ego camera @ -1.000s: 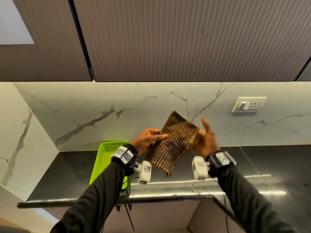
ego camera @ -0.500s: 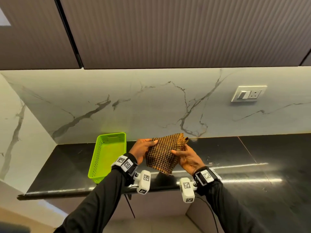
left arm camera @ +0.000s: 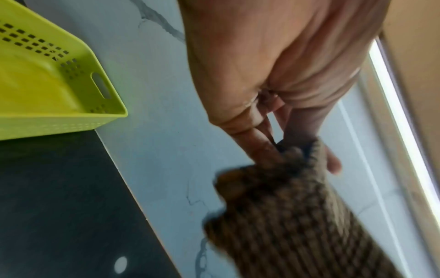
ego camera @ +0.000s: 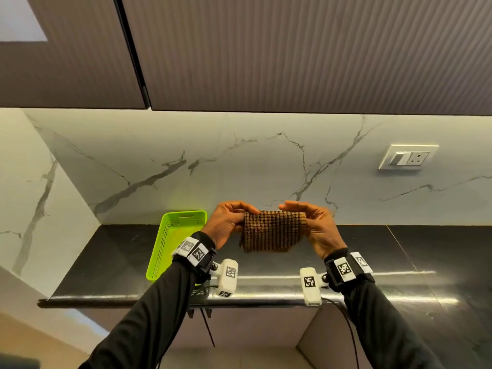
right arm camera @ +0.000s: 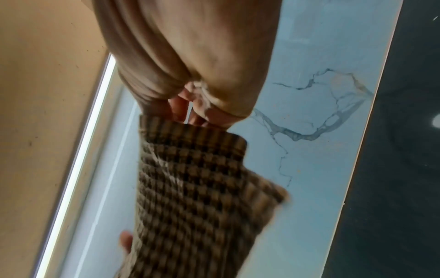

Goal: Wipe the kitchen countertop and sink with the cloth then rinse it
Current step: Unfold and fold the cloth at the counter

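**Cloth folded in the air, wiping not yet begun**

Holding the cloth [ego camera: 272, 230] up between both hands, clear of the countertop [ego camera: 399, 251] and in front of the backsplash [ego camera: 239, 166]. Left hand [ego camera: 226, 225] pinching the cloth's 9 o'clock edge, thumb on top and fingers curled beneath; right hand [ego camera: 316, 227] pinching the 3 o'clock edge likewise. Looking doubled over, judging by the rolled edge in the right wrist view, though blurred there. Judging the task barely started: cloth still being readied, no wiping under way, rinsing still ahead. No sink or tap showing anywhere.

Standing before a dark glossy countertop catching a bright strip of light near its front edge. Green basket [ego camera: 170, 243] sitting at 9 o'clock from the hands. White veined backsplash behind, wall socket [ego camera: 408, 157] at 2 o'clock, ribbed cabinets [ego camera: 292, 49] overhead at 12.
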Demonstrator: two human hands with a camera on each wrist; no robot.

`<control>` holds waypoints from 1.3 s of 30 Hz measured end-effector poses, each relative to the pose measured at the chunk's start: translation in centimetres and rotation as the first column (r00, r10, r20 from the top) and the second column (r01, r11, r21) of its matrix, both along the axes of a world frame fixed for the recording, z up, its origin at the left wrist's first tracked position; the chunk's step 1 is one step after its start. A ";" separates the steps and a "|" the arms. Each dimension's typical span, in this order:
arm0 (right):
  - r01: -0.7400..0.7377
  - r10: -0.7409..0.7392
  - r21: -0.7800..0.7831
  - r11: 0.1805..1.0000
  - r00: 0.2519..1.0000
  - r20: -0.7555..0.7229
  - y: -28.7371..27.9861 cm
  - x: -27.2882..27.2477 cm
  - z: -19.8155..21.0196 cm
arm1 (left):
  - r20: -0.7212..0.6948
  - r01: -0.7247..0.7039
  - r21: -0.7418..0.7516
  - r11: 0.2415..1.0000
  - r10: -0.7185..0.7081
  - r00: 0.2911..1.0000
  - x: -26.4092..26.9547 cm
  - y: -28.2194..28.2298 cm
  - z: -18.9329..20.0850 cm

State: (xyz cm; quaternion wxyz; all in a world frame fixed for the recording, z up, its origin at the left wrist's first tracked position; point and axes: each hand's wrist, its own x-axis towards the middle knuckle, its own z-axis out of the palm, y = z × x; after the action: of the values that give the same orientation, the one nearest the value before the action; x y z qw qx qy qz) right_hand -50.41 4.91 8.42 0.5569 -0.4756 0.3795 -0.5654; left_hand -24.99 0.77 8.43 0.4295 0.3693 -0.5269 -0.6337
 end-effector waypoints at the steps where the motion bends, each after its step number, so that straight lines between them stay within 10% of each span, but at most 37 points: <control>1: 0.024 -0.023 0.011 1.000 1.000 -0.011 0.1 -0.1 -0.3 | 0.004 -0.002 0.004 1.000 0.002 1.000 0.0 0.0 -0.3; 14: -0.036 -0.029 -0.204 0.978 0.952 -0.306 -1.1 -1.1 1.8 | -0.090 0.141 0.229 0.963 -0.123 0.988 -0.2 -0.4 -1.8; 22: 0.109 -0.085 0.050 0.993 0.935 -0.344 -1.5 -0.6 0.3 | -0.127 0.100 0.360 0.928 -0.057 0.990 -1.7 -0.2 -2.7; 30: 0.121 -0.034 0.501 0.857 0.983 -0.179 1.6 0.4 -5.5 | 0.249 -0.053 0.225 0.973 -0.005 0.968 -2.3 0.8 -8.3; 36: 0.046 -0.074 0.696 0.717 0.997 0.011 4.7 2.0 -13.0 | 0.674 -0.018 -0.053 0.998 0.049 0.737 -2.2 3.7 -16.0; 39: 0.071 0.002 0.662 0.746 0.994 -0.108 6.1 2.5 -14.8 | 0.661 -0.014 -0.086 0.996 0.068 0.747 -1.7 4.5 -16.9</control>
State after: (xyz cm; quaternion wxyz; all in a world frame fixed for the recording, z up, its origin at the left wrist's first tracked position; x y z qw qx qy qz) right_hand -47.89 10.98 -6.40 0.6592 -0.2671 0.5923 -0.3786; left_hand -26.73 5.23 -8.44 0.2421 0.5650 -0.6604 -0.4313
